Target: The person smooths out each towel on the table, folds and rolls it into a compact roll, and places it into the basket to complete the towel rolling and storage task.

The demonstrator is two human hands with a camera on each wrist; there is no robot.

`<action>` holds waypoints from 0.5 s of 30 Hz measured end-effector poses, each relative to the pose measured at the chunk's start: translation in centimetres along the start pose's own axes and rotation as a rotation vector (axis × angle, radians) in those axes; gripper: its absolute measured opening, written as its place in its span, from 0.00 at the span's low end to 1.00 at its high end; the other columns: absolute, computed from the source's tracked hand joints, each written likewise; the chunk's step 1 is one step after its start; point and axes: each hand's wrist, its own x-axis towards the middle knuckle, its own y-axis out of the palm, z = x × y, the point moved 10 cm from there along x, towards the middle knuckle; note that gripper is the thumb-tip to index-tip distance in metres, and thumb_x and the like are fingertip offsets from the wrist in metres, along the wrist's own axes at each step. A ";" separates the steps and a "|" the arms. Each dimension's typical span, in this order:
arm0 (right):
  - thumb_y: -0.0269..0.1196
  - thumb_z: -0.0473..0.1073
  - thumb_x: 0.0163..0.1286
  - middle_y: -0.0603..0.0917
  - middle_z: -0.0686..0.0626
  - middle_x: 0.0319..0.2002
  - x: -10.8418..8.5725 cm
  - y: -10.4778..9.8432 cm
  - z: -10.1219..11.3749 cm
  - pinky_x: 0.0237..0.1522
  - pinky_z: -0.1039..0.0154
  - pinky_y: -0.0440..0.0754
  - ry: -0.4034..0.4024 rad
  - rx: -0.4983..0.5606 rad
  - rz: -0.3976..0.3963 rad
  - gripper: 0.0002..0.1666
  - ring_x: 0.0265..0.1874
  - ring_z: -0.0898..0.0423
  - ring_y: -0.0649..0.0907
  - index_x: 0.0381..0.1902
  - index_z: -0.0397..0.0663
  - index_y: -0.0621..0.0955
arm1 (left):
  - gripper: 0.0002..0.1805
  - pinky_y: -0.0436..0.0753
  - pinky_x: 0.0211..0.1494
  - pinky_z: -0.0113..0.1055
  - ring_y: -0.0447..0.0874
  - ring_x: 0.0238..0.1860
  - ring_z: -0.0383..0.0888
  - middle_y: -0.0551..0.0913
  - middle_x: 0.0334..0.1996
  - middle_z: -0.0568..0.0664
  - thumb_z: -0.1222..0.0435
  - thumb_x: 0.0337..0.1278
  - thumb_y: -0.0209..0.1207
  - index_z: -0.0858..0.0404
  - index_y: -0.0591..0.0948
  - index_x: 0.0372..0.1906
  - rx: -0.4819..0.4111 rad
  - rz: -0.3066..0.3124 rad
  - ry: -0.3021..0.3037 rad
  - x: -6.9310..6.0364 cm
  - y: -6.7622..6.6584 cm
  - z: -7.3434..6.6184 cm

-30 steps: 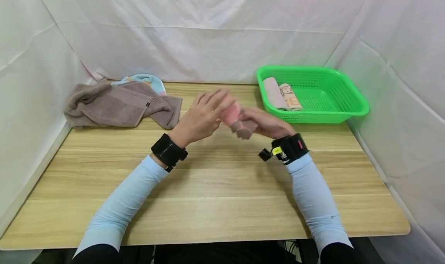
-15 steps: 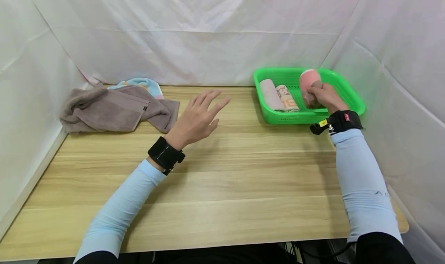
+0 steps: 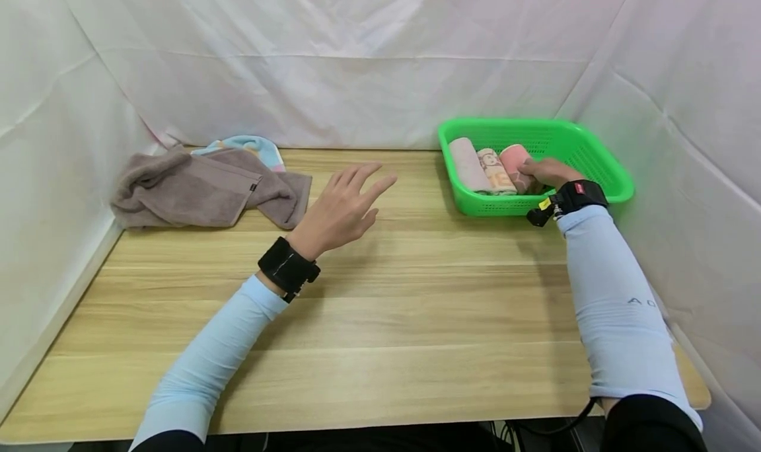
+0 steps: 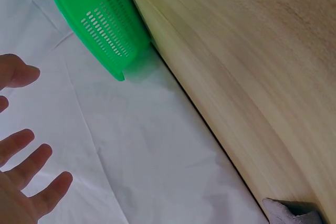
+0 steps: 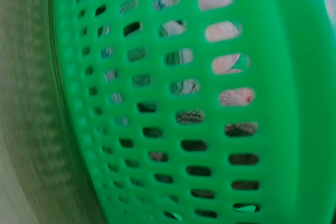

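In the head view, a pink and brown rolled towel [image 3: 518, 166] lies in the green plastic basket [image 3: 538, 206], beside a patterned roll [image 3: 496, 171] and a pale pinkish-grey roll [image 3: 468, 164]. My right hand [image 3: 551, 172] reaches over the basket's near rim and grips the pink roll at its right side; some fingers are hidden. In the right wrist view, the perforated basket wall [image 5: 283, 103] fills the picture and hides the hand. My left hand [image 3: 339, 211] hovers over the middle of the table, fingers spread, holding nothing.
A crumpled grey-brown towel [image 3: 202, 191] lies at the table's back left, partly over a light blue cloth [image 3: 252, 147]. White curtains [image 3: 357, 62] enclose the wooden table [image 3: 380, 346] at the back and sides.
My right hand has carried the pink roll from beside my left hand into the basket and lowered it beside the patterned roll. The left hand has stayed nearly in place.
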 end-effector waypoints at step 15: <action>0.59 0.54 0.76 0.81 0.49 0.25 0.9 -0.4 -0.4 0.34 0.60 0.74 -0.106 -0.035 -0.041 0.25 0.27 0.54 0.78 0.32 0.35 0.83 | 0.35 0.76 0.68 0.57 0.71 0.71 0.61 0.69 0.73 0.64 0.62 0.65 0.66 0.56 0.69 0.75 -0.013 0.014 0.005 0.4 0.4 -0.2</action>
